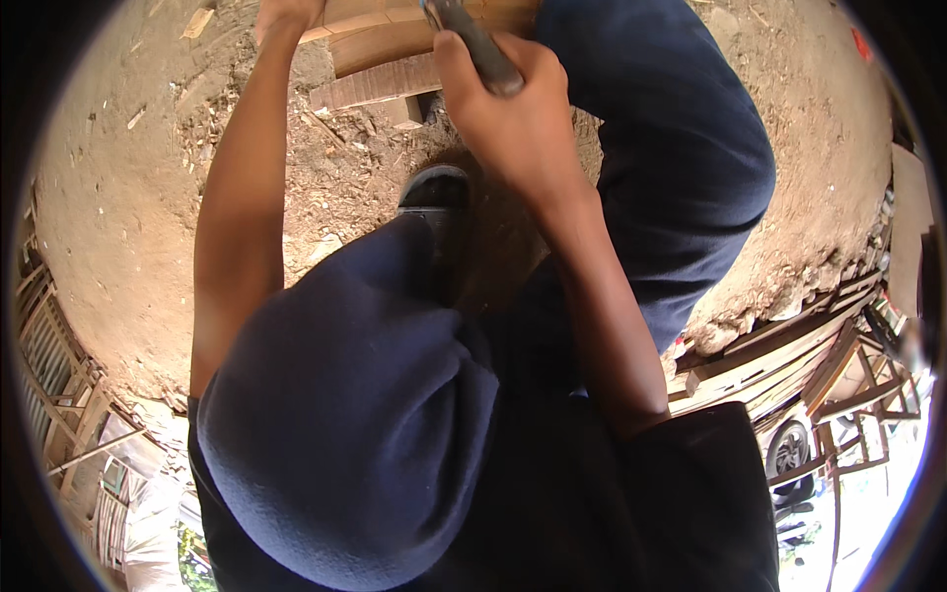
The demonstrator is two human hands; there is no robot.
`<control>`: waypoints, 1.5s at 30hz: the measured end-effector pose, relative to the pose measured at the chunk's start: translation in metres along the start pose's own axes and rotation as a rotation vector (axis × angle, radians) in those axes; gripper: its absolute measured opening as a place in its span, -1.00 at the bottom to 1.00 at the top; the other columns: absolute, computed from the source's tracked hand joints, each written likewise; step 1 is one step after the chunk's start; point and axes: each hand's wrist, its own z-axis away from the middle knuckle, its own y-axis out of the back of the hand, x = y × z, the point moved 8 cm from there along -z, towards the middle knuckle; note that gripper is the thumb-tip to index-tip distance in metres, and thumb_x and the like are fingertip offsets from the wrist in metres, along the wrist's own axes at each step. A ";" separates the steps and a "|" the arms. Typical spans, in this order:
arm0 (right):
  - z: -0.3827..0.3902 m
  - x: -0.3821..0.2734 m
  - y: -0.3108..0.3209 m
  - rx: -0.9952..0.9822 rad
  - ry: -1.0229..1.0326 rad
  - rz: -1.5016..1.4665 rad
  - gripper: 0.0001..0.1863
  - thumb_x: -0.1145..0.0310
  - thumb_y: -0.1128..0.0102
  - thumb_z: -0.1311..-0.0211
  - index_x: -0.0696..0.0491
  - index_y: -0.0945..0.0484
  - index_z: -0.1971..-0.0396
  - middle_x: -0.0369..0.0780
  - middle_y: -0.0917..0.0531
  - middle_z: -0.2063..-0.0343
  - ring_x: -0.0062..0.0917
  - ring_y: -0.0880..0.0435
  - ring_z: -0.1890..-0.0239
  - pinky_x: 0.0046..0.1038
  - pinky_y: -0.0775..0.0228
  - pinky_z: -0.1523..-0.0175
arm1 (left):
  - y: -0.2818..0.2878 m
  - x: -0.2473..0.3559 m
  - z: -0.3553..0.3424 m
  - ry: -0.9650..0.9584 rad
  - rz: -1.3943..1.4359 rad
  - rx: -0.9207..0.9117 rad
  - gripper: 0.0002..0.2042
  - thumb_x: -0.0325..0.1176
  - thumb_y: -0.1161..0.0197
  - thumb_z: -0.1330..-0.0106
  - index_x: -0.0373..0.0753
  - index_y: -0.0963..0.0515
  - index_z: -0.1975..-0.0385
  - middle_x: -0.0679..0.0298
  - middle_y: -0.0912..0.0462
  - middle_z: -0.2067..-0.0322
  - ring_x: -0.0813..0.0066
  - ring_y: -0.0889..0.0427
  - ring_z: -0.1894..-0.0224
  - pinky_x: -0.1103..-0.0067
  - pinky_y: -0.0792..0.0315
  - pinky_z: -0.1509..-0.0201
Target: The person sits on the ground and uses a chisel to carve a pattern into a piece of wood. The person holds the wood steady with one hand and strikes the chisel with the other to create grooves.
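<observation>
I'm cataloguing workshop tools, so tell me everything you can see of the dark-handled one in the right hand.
The dark-handled tool shows mainly a thick, grey-brown handle with a rounded butt; its material is unclear. A sliver of blue shows at its far end, where the picture's top edge cuts it off, hiding its type. It slants from upper left to lower right, gripped in the right hand, before the wooden pieces; contact with them can't be judged.

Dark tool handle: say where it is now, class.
In the head view, the dark tool handle is at the top, near the middle, gripped by the right hand, with wood just left of it.
</observation>
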 end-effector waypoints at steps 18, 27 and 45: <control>0.079 0.020 0.038 -0.008 -0.001 -0.099 -0.75 0.37 -0.25 -0.33 0.22 -0.57 0.49 -0.22 -0.55 0.68 -0.72 -0.49 0.58 -0.50 -0.30 0.49 | 0.005 0.005 0.008 -0.049 0.010 0.122 -0.15 0.29 0.04 -0.31 -0.58 -0.49 -0.10 -0.40 -0.49 -0.09 -0.26 -0.46 -0.24 0.16 -0.31 -0.35; 0.049 0.007 0.017 -0.038 0.042 -0.105 -0.78 0.35 -0.23 -0.35 0.23 -0.60 0.39 -0.15 -0.56 0.70 -0.59 -0.54 0.64 -0.42 -0.37 0.47 | 0.004 -0.017 -0.021 0.004 -0.008 0.029 -0.13 0.32 0.03 -0.27 -0.56 -0.50 -0.10 -0.36 -0.50 -0.11 -0.22 -0.48 -0.24 0.16 -0.34 -0.33; 0.067 0.024 0.017 0.015 0.066 -0.137 -0.74 0.38 -0.23 -0.35 0.21 -0.55 0.52 -0.16 -0.56 0.70 -0.64 -0.46 0.68 -0.44 -0.28 0.53 | -0.006 -0.024 -0.027 0.010 0.036 0.141 -0.17 0.30 -0.01 -0.28 -0.53 -0.52 -0.09 -0.37 -0.49 -0.11 -0.23 -0.48 -0.23 0.13 -0.34 -0.33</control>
